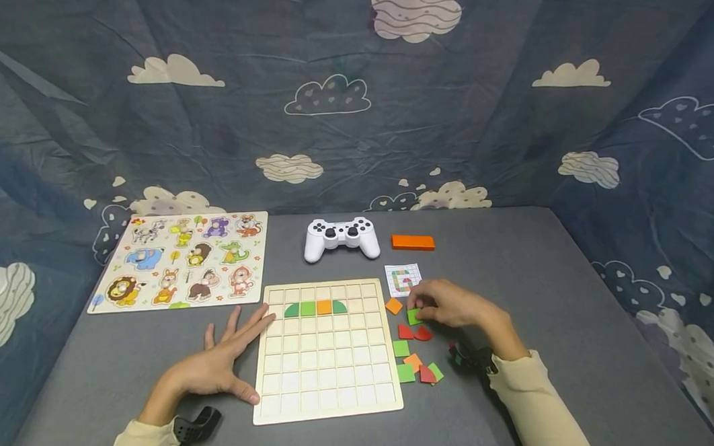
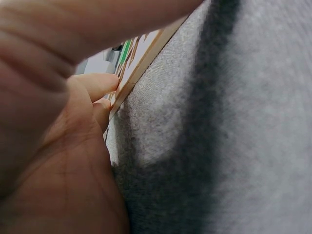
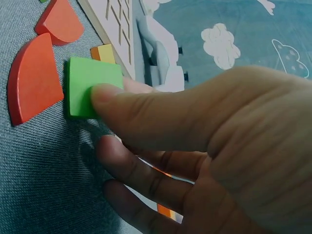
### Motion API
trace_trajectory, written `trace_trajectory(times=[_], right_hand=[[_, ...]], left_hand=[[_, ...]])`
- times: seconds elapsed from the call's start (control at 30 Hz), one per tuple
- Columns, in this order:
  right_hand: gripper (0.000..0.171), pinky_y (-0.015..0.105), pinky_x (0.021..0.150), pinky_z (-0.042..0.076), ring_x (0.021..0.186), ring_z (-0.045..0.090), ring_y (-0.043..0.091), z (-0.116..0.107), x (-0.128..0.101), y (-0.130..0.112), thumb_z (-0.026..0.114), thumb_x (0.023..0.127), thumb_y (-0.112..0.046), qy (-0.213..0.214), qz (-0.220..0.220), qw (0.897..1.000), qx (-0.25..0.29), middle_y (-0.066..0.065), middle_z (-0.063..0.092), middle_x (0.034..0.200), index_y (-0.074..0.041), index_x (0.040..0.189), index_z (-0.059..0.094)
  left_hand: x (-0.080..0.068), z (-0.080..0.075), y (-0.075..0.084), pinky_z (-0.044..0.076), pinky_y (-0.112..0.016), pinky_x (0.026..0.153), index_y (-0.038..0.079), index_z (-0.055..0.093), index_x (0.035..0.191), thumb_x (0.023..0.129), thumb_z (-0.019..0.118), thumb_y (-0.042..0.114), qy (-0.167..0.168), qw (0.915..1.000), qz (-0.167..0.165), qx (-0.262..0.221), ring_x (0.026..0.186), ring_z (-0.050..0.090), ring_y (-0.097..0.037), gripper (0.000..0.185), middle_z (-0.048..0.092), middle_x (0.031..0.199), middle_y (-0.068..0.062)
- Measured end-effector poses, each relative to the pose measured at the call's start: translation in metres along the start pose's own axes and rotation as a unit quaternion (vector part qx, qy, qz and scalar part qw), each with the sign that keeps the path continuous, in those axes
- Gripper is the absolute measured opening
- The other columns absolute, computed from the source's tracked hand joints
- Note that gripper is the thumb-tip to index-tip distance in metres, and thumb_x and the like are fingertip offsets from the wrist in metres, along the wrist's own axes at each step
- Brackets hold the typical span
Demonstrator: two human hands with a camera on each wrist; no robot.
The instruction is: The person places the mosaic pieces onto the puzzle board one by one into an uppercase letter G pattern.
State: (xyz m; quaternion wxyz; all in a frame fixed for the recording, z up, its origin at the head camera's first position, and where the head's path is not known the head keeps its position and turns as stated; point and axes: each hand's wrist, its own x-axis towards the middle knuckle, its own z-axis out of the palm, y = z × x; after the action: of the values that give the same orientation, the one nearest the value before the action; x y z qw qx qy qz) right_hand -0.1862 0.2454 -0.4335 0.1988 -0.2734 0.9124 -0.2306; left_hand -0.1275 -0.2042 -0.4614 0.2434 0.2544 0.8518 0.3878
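Cloud-printed cloth (image 1: 479,129) hangs behind a grey table (image 1: 579,292). Leftmost, beyond the left hand (image 1: 219,365), lies an animal puzzle (image 1: 177,263). That hand is spread, fingers and thumb set at the left edge of the board (image 1: 328,373), which lies just to its right; a black band (image 1: 198,425) is at its wrist. Ahead and to the right of these fingers, one row of the board carries a dark green quarter (image 1: 292,310), a green square (image 1: 308,309), an orange square (image 1: 324,307) and a second quarter (image 1: 339,307). Between the hands, farther off than both, is a white controller (image 1: 341,239). Right of the board, the right hand (image 1: 452,303) pinches a green tile (image 3: 80,90) between thumb and forefinger, its other fingers bent loosely; whether the tile is off the table I cannot tell. Left of those fingertips is an orange tile (image 1: 394,306), just beyond them a card (image 1: 402,274), farther beyond an orange block (image 1: 413,242). On its near side lie two red pieces (image 1: 423,333), then a cluster of green, orange and red pieces (image 1: 406,373)
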Motion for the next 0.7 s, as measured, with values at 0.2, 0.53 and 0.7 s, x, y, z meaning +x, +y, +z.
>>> trace_trajectory(times=[0.2, 0.53, 0.7], right_hand=[[0.006, 0.027, 0.075, 0.047, 0.081, 0.053, 0.012, 0.000, 0.001, -0.001, 0.066, 0.094, -0.007, 0.003, -0.002, 1.000, 0.016, -0.006, 0.059, 0.087, -0.013, 0.096, 0.065], [0.012, 0.026, 0.074, 0.051, 0.079, 0.057, 0.009, -0.001, 0.005, -0.015, 0.066, 0.096, -0.013, 0.066, -0.024, 0.997, 0.037, -0.007, 0.064, 0.088, -0.014, 0.108, 0.066], [0.014, 0.027, 0.073, 0.052, 0.080, 0.059, 0.009, 0.003, 0.012, -0.028, 0.065, 0.097, -0.016, 0.086, -0.066, 0.993, 0.042, -0.008, 0.065, 0.089, -0.015, 0.111, 0.068]], left_hand=[[-0.002, 0.000, 0.000, -0.028, -0.076, 0.098, 0.016, 0.018, 0.162, 0.059, 0.092, 0.037, 0.001, 1.0000, -0.005, -0.006, 0.145, -0.033, -0.046, 0.128, -0.006, 0.170, -0.011], [-0.001, 0.000, 0.000, -0.028, -0.077, 0.098, 0.016, 0.018, 0.162, 0.059, 0.092, 0.037, 0.003, 1.0000, -0.003, -0.004, 0.145, -0.033, -0.047, 0.128, -0.006, 0.170, -0.012], [0.001, -0.001, -0.001, -0.028, -0.077, 0.098, 0.016, 0.017, 0.162, 0.059, 0.092, 0.038, 0.002, 1.0000, 0.000, -0.001, 0.145, -0.032, -0.047, 0.129, -0.006, 0.170, -0.011]])
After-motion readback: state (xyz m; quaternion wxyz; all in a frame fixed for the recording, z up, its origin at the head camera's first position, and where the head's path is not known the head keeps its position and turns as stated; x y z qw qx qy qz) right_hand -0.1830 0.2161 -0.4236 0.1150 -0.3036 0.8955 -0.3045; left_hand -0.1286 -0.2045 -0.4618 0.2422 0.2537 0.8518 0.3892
